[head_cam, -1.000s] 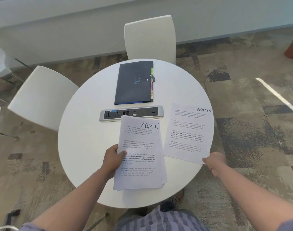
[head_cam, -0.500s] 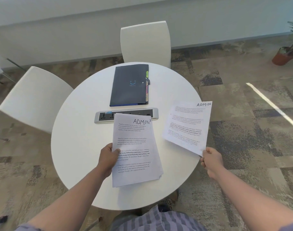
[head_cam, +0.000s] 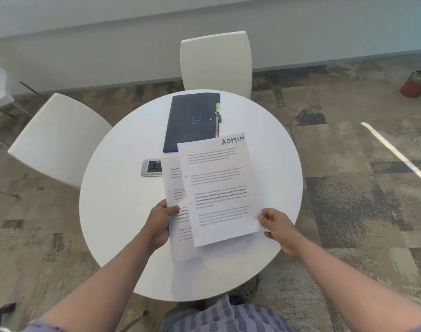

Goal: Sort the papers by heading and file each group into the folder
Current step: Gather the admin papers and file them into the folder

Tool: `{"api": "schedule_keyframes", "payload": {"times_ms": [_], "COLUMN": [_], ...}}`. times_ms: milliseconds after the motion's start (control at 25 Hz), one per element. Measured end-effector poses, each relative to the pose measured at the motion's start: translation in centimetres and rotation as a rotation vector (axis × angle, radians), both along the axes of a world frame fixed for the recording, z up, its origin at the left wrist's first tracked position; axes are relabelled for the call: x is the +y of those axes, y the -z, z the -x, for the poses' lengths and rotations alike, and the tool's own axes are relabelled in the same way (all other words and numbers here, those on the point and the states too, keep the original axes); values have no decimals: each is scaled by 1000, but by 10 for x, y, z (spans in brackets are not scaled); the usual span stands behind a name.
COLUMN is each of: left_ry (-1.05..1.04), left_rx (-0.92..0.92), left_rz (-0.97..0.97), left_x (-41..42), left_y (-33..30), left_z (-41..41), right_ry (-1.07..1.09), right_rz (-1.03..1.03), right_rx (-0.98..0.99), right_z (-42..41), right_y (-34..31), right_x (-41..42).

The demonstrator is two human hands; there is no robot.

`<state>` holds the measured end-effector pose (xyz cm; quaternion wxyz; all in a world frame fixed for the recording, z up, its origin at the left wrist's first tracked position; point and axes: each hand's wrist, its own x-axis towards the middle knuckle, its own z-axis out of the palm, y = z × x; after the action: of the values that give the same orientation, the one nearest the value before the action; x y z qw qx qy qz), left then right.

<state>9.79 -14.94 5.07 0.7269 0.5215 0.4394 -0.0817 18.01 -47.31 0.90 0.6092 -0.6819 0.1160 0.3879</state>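
Light: soft, even daylight; bright streak on carpet (head_cam: 396,154), far right of the hands
Shadows: faint under papers (head_cam: 219,188)
Glare: white table (head_cam: 113,212) washed pale
Blur: printed text smeared
Distortion: wide-angle bowing at the edges

— What is the person wearing?
— Short blue-grey sleeves (head_cam: 39,328) at both upper arms; forearms bare.
— And lower down?
— Purple-grey striped shorts (head_cam: 226,316), a brown shoe (head_cam: 249,289) beneath.
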Motion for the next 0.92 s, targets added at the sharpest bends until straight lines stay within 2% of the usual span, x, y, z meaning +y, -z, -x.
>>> {"api": "schedule_keyframes", "payload": {"times_ms": [200, 320, 480, 600, 760, 800, 920], "left_ry": [-23, -63, -53, -34, -108, -91, 14], "left_rx": [-72, -119, -138, -137, -184, -211, -307], "left_rz": [102, 161, 146, 108, 90, 57, -258], "left_x": [2, 7, 12, 11, 8, 7, 1], "left_y": [-14, -15, -17, -24, -36, -41, -51], "left_z": [-5, -6, -6, -8, -13, -14, -16], "right_ry": [-75, -64, -80, -144, -94, -83, -89], "right_rz": [-201, -203, -277, -264, -191, -172, -153], "right_rx": [16, -4, -27, -48, -101, -128, -210], "right_z": [-14, -21, -28, -35, -35, -34, -32], "right_y": [-26, -37, -50, -57, -65, -66, -72], "right_x": [24, 36, 48, 55, 69, 73, 80]}}
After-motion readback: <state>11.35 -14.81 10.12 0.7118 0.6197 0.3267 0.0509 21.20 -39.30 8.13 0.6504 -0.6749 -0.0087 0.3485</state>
